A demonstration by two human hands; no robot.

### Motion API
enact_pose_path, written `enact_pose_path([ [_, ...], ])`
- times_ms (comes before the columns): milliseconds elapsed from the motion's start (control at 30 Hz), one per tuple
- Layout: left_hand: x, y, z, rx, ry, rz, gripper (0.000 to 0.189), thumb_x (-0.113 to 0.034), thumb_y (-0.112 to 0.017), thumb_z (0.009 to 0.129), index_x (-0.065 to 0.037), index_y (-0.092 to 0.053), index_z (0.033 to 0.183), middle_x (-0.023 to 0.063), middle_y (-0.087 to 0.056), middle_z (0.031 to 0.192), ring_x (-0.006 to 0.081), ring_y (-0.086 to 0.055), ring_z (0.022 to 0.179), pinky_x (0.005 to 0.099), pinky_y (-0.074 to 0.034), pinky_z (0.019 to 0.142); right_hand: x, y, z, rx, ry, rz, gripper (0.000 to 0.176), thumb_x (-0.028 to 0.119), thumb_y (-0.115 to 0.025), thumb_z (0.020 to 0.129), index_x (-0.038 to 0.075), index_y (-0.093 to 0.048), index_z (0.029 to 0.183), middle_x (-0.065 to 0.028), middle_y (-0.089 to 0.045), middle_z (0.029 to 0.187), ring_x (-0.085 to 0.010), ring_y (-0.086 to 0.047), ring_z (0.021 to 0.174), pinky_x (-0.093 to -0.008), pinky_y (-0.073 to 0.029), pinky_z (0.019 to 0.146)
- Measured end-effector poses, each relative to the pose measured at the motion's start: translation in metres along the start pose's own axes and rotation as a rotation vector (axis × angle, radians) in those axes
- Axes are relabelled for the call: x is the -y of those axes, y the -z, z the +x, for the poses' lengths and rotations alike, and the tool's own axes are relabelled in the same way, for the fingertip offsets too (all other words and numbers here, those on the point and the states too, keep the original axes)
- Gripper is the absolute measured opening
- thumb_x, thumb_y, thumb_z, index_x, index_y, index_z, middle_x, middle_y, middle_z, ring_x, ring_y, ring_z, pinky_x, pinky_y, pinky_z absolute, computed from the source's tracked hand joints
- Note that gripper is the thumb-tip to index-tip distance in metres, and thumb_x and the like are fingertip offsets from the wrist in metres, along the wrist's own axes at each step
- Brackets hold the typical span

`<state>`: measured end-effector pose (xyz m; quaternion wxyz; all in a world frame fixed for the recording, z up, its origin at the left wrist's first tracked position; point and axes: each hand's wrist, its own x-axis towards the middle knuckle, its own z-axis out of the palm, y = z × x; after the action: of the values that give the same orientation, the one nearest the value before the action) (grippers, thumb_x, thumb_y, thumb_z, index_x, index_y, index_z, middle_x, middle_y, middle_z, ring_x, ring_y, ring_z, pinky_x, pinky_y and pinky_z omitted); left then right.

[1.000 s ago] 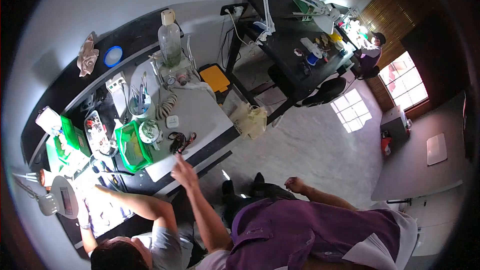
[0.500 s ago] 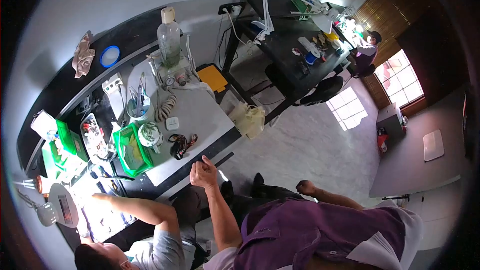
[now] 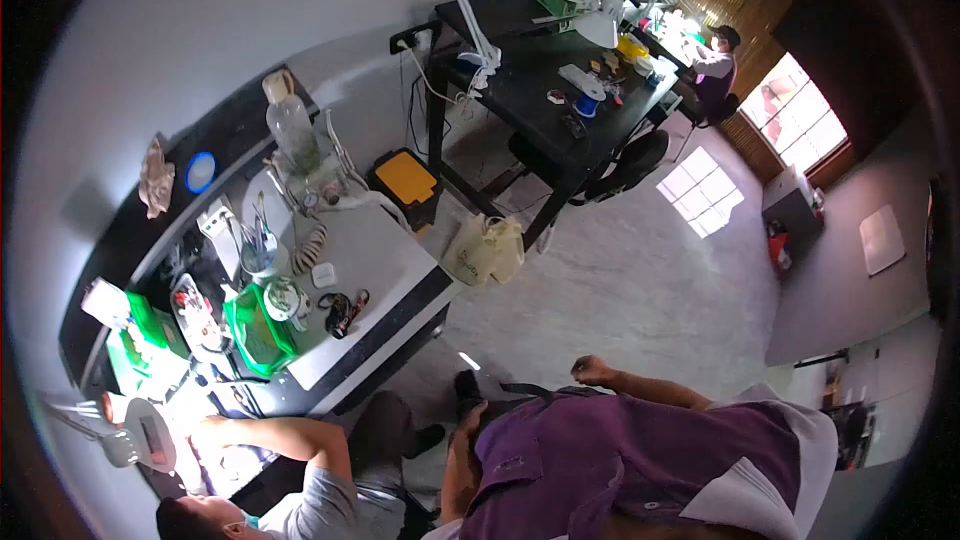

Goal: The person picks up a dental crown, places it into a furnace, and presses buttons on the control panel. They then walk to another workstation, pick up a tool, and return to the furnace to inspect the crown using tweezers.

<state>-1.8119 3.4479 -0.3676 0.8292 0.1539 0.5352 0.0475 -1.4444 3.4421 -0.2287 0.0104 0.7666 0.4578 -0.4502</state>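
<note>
My left hand (image 3: 470,420) hangs low at my side, close to the purple vest (image 3: 570,450) that I wear. Its fingers are mostly turned from view, and I cannot make out anything in it. My right hand (image 3: 592,370) hangs over the floor on the other side, its fingers curled in with no object showing. Neither hand touches the workbench (image 3: 390,285). On that bench lie a dark patterned strap (image 3: 345,313), a small white case (image 3: 323,274) and a green basket (image 3: 258,335).
A seated co-worker (image 3: 310,460) works under a lamp (image 3: 150,435) at left. A plastic bag (image 3: 487,248) hangs by the bench's end. Beyond stand a black table (image 3: 530,70) and a chair (image 3: 630,165). Another person (image 3: 715,75) sits at the far back.
My left hand has dropped from in front of the bench edge to my side. The view has shifted, and the bench appears further left. My right hand has moved slightly left in view.
</note>
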Motion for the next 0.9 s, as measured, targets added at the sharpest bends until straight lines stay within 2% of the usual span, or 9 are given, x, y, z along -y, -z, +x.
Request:
enact_pose_path([
  [267, 0.005, -0.018, 0.02, -0.126, -0.186, 0.446, 0.061, -0.049, -0.052, 0.089, -0.002, -0.056, 0.128, 0.0215, -0.052, 0.135, 0.0308, -0.046, 0.129, 0.037, -0.035, 0.105, -0.069, -0.011, 0.002, -0.06, 0.024, -0.245, 0.027, 0.028, -0.054, 0.077, 0.01, -0.07, 0.089, -0.0163, -0.069, 0.089, -0.0356, -0.065, 0.086, -0.043, -0.052, 0.078],
  [300, 0.018, -0.006, 0.055, -0.135, -0.253, 0.63, 0.055, -0.04, -0.057, 0.088, -0.002, -0.057, 0.128, 0.0163, -0.061, 0.124, 0.0275, -0.056, 0.114, 0.0397, -0.041, 0.098, -0.08, -0.01, 0.003, -0.043, 0.018, -0.239, 0.027, 0.027, -0.054, 0.077, 0.01, -0.07, 0.09, -0.0174, -0.069, 0.092, -0.0356, -0.065, 0.088, -0.0435, -0.052, 0.079],
  [433, -0.05, -0.101, 0.007, -0.263, -0.118, 1.351, 0.052, -0.043, -0.06, 0.082, -0.001, -0.067, 0.112, 0.0218, -0.064, 0.115, 0.0348, -0.06, 0.111, 0.0402, -0.045, 0.095, -0.115, 0.003, -0.025, -0.1, 0.221, 0.029, 0.027, 0.023, -0.054, 0.077, 0.008, -0.071, 0.092, -0.0201, -0.068, 0.094, -0.0378, -0.064, 0.091, -0.0439, -0.051, 0.081],
  [500, -0.064, -0.138, 0.024, -0.345, -0.323, 1.381, 0.047, -0.043, -0.064, 0.076, -0.006, -0.071, 0.103, 0.0198, -0.067, 0.109, 0.0375, -0.062, 0.105, 0.043, -0.046, 0.094, -0.146, 0.006, -0.042, -0.195, 0.199, 0.093, 0.024, 0.025, -0.057, 0.076, 0.011, -0.072, 0.09, -0.0158, -0.07, 0.092, -0.0329, -0.067, 0.088, -0.0418, -0.053, 0.079],
  [633, -0.065, -0.229, 0.042, -0.351, -0.469, 1.238, 0.034, -0.031, -0.06, 0.079, -0.005, -0.072, 0.096, 0.0184, -0.069, 0.1, 0.037, -0.065, 0.097, 0.043, -0.049, 0.086, -0.231, 0.02, -0.092, -0.205, 0.031, 0.176, 0.027, 0.025, -0.06, 0.073, 0.007, -0.073, 0.089, -0.0135, -0.071, 0.087, -0.0274, -0.068, 0.076, -0.0389, -0.054, 0.071],
  [700, -0.045, -0.252, 0.062, -0.277, -0.492, 1.261, 0.032, -0.03, -0.06, 0.08, -0.005, -0.072, 0.095, 0.0174, -0.069, 0.098, 0.0355, -0.065, 0.095, 0.0419, -0.05, 0.085, -0.267, 0.03, -0.115, -0.133, -0.307, 0.354, 0.022, 0.02, -0.06, 0.077, 0.009, -0.073, 0.092, -0.0102, -0.072, 0.086, -0.0212, -0.068, 0.072, -0.0343, -0.054, 0.064],
  [767, -0.018, -0.262, 0.095, -0.265, -0.557, 1.241, 0.031, -0.031, -0.062, 0.082, -0.005, -0.072, 0.096, 0.0161, -0.07, 0.097, 0.0335, -0.066, 0.094, 0.0403, -0.05, 0.084, -0.292, 0.053, -0.14, -0.204, -0.569, 1.009, 0.019, 0.012, -0.057, 0.083, 0.009, -0.071, 0.095, -0.0072, -0.071, 0.084, -0.0166, -0.065, 0.068, -0.0295, -0.05, 0.057],
  [833, 0.0, -0.295, 0.084, -0.278, -0.599, 0.962, 0.034, -0.035, -0.064, 0.082, -0.005, -0.072, 0.096, 0.0136, -0.071, 0.095, 0.0302, -0.067, 0.091, 0.0389, -0.05, 0.084, -0.322, 0.115, -0.152, -0.521, -0.459, 1.416, 0.018, 0.007, -0.054, 0.086, 0.006, -0.067, 0.098, -0.005, -0.068, 0.082, -0.0153, -0.062, 0.066, -0.0265, -0.048, 0.056],
  [900, -0.002, -0.323, 0.079, -0.34, -0.476, 0.939, 0.034, -0.035, -0.063, 0.083, -0.005, -0.072, 0.096, 0.0126, -0.071, 0.094, 0.0282, -0.067, 0.092, 0.0373, -0.049, 0.084, -0.314, 0.226, -0.204, -1.073, -0.076, 1.131, 0.017, 0.013, -0.059, 0.088, 0.004, -0.064, 0.101, -0.0064, -0.066, 0.089, -0.0155, -0.06, 0.079, -0.0318, -0.049, 0.069],
])
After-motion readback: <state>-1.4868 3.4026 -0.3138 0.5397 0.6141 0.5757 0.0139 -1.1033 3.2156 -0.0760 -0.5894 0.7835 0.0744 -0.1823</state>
